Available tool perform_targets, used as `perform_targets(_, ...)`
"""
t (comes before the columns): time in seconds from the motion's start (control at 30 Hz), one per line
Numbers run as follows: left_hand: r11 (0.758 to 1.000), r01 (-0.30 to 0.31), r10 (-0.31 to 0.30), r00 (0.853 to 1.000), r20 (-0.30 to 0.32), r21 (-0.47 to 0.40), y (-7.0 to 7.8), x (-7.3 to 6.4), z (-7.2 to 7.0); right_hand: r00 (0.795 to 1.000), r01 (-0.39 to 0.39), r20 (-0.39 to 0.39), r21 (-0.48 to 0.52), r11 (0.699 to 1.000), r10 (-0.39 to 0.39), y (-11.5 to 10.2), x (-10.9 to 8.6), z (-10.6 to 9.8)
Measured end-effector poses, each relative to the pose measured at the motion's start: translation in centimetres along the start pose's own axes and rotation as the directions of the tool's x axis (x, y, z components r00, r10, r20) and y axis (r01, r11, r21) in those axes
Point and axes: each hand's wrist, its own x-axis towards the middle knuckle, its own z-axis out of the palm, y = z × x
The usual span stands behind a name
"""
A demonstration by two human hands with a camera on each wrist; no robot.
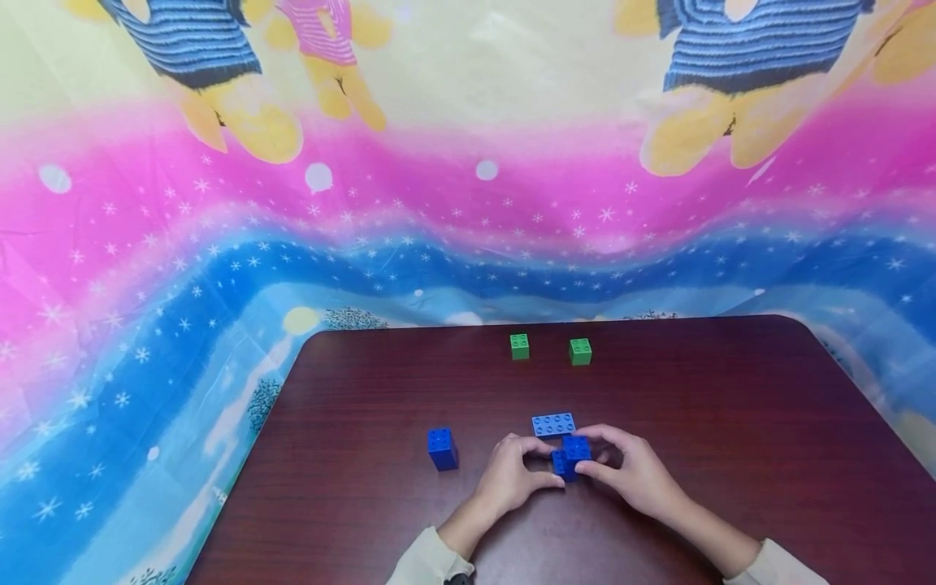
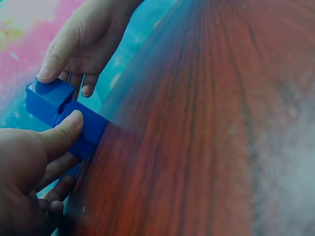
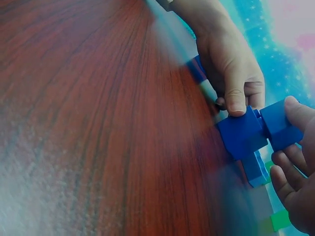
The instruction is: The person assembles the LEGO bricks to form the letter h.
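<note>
Two dark blue toy bricks meet between the hands near the middle of the table. My left hand (image 1: 509,474) pinches the lower brick (image 2: 84,129) between thumb and fingers. With thumb and fingertips, my right hand (image 1: 638,473) pinches the upper brick (image 1: 577,448), which sits offset to the right over part of the lower one. Studs of the lower brick show at its left side in the head view. How firmly the two are joined I cannot tell. Just behind them lies a lighter blue, long studded brick (image 1: 553,424).
A tall dark blue block (image 1: 442,449) stands upright left of the left hand. Two green bricks (image 1: 519,347) sit apart toward the far edge of the dark wooden table (image 1: 366,390). A printed cloth (image 1: 453,203) hangs behind the table.
</note>
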Motion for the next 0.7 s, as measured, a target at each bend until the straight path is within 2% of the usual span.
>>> perform_targets(0.17, 1.000, 0.009, -0.009, 1.000, 0.006, -0.004, 0.01, 0.01, -0.01, 0.999, 0.035, -0.003, 0.004, 0.999, -0.035, 0.04, 0.01, 0.12)
perform_targets(0.4, 1.000, 0.021, -0.021, 1.000, 0.011, -0.006, -0.11, 0.02, 0.03, 0.999, 0.011, 0.033, 0.007, 1.000, -0.011, 0.26, 0.13, 0.44)
perform_targets(0.7, 1.000, 0.015, -0.015, 1.000, 0.002, 0.017, -0.03, -0.08, 0.03, 0.993, 0.099, 0.064, -0.024, 0.995, -0.097, -0.02, 0.45, 0.66)
